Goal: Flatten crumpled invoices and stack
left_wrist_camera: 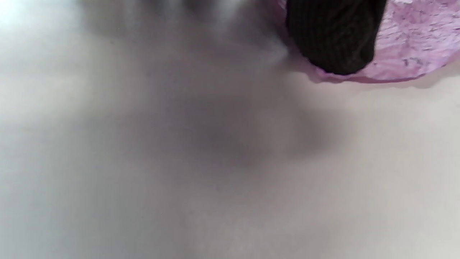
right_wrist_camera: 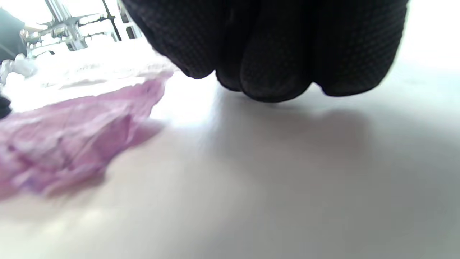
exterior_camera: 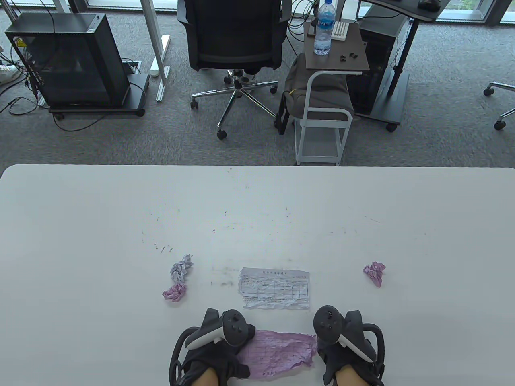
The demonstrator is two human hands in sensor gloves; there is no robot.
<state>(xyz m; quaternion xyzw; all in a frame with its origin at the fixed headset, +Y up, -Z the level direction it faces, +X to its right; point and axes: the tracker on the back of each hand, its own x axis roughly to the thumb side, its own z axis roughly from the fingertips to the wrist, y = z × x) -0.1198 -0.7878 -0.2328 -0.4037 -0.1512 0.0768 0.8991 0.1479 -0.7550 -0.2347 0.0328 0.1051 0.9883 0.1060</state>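
A pink invoice (exterior_camera: 279, 354), partly flattened and still wrinkled, is located at the bottom centre of the table view on the white table (exterior_camera: 80, 225). Its left end is pressed by the left hand (exterior_camera: 219, 345); in the left wrist view one gloved fingertip (left_wrist_camera: 334, 39) is seen resting on the pink sheet (left_wrist_camera: 413, 46). The right hand (exterior_camera: 348, 348) is positioned at the sheet's right edge; in the right wrist view its fingers (right_wrist_camera: 273, 54) are curled with the tips on the bare table beside the paper (right_wrist_camera: 72, 144), and nothing is held.

Just above the pink sheet, a flattened white invoice (exterior_camera: 275, 288) lies flat; a printed grid is visible, but its text cannot be read. To the left of centre, a crumpled white ball (exterior_camera: 181, 269) and a crumpled pink ball (exterior_camera: 174, 292) touch each other. A further crumpled pink ball (exterior_camera: 374, 273) lies at the right, well apart.

Beyond the table, an office chair (exterior_camera: 235, 44), a computer tower (exterior_camera: 68, 60) and a side cart (exterior_camera: 326, 116) stand on the carpet. A water bottle (exterior_camera: 324, 28) with a blue label, unreadable, stands on the cart.
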